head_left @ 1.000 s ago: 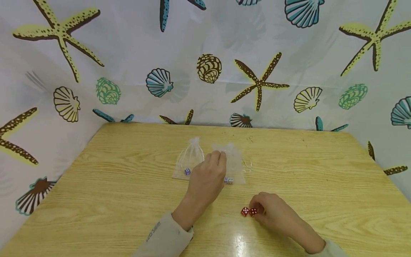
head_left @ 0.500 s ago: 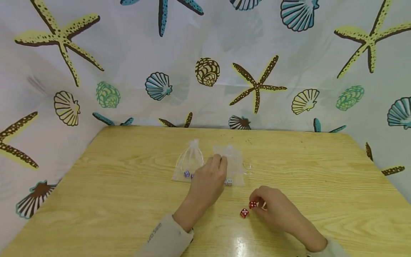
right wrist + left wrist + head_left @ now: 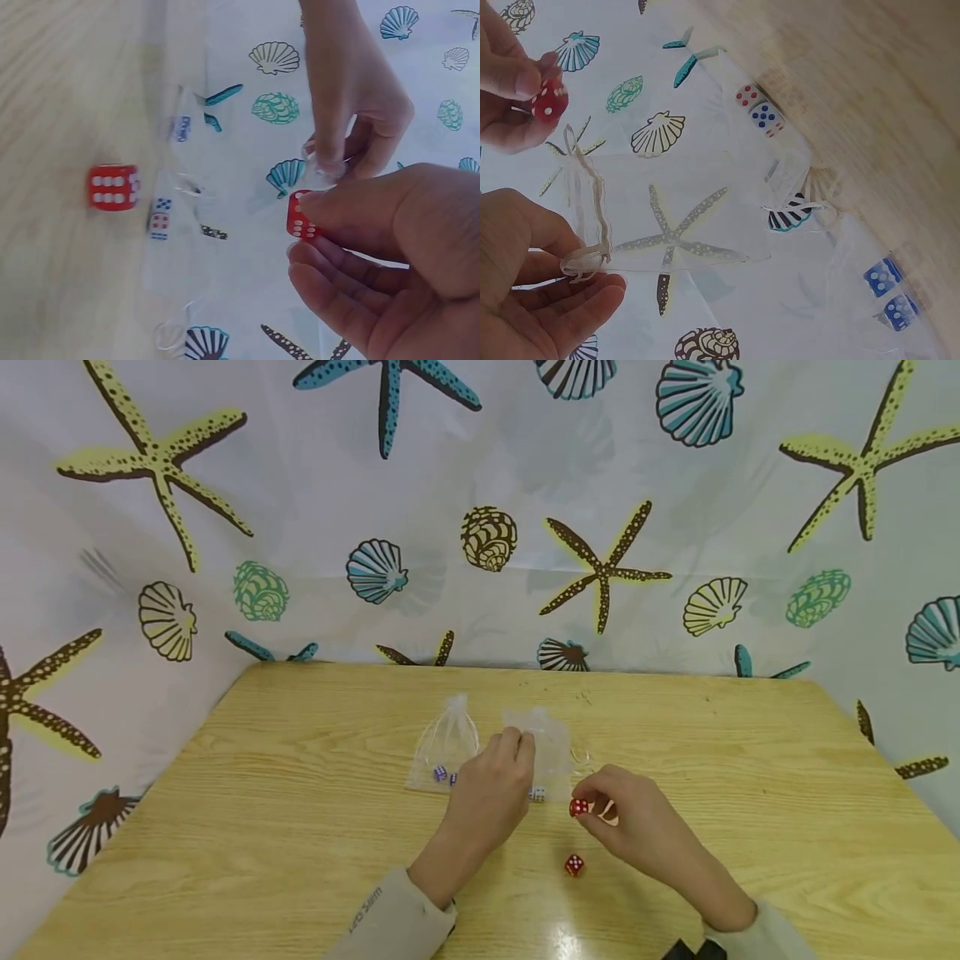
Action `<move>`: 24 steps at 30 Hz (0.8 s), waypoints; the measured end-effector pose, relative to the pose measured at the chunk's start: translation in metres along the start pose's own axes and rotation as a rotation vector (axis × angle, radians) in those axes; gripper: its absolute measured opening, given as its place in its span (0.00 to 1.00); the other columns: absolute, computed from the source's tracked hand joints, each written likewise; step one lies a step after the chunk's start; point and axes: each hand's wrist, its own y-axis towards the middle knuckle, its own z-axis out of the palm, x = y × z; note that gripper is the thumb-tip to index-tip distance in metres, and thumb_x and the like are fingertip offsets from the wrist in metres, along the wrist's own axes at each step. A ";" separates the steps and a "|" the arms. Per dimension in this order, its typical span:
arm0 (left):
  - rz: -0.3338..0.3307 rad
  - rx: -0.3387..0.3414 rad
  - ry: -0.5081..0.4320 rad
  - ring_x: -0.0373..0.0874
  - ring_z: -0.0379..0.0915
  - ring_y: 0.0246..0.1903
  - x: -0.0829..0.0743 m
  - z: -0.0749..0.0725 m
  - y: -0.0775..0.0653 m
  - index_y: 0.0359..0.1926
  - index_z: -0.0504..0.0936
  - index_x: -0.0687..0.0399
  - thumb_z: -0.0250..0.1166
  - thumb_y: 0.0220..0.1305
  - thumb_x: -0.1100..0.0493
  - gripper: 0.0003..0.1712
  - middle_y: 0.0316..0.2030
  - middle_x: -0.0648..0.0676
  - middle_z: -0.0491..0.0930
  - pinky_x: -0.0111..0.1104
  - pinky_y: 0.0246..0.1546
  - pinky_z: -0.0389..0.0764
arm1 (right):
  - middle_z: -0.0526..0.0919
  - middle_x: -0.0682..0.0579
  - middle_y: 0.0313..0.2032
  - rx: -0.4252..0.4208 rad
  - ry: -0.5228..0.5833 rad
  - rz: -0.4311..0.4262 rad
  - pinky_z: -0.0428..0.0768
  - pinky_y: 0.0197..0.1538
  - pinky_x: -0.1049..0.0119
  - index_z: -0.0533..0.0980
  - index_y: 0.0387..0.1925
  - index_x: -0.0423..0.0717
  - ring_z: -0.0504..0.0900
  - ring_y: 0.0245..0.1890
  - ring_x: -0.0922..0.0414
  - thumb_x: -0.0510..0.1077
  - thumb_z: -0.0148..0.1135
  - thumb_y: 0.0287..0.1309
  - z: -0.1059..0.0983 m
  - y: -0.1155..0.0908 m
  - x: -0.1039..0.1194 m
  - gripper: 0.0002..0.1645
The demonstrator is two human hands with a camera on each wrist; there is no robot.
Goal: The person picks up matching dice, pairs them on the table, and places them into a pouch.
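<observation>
My right hand [image 3: 630, 818] pinches a red die [image 3: 578, 807] with white pips between thumb and fingertips, raised off the table. Below it, a second red die [image 3: 574, 865] lies on the wood. My left hand [image 3: 491, 789] grips the drawstring edge of a sheer white drawstring bag [image 3: 596, 202], which hangs with no dice visible inside. In the left wrist view the pinched die is just beyond the bag's mouth, apart from it. Behind the left hand lie a sheer bag [image 3: 553, 760] with white dice [image 3: 537, 794] and another bag [image 3: 447, 739] with blue dice [image 3: 440, 773].
The wooden table [image 3: 262, 827] extends widely on both sides of the hands. A patterned cloth [image 3: 450, 460] with shells and starfish walls off its back and sides. Thin drawstring loops [image 3: 581, 760] lie right of the white-dice bag.
My right hand has lifted one red die from beside the other and carried it forward, closer to the left hand. The left hand keeps its hold with little movement.
</observation>
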 end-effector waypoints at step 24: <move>0.018 0.010 -0.057 0.39 0.76 0.27 -0.009 -0.002 -0.002 0.43 0.81 0.63 0.70 0.51 0.65 0.16 0.35 0.54 0.78 0.23 0.18 0.76 | 0.85 0.47 0.36 -0.283 -0.260 -0.008 0.82 0.32 0.61 0.81 0.37 0.40 0.84 0.32 0.53 0.33 0.72 0.46 0.013 0.028 0.010 0.13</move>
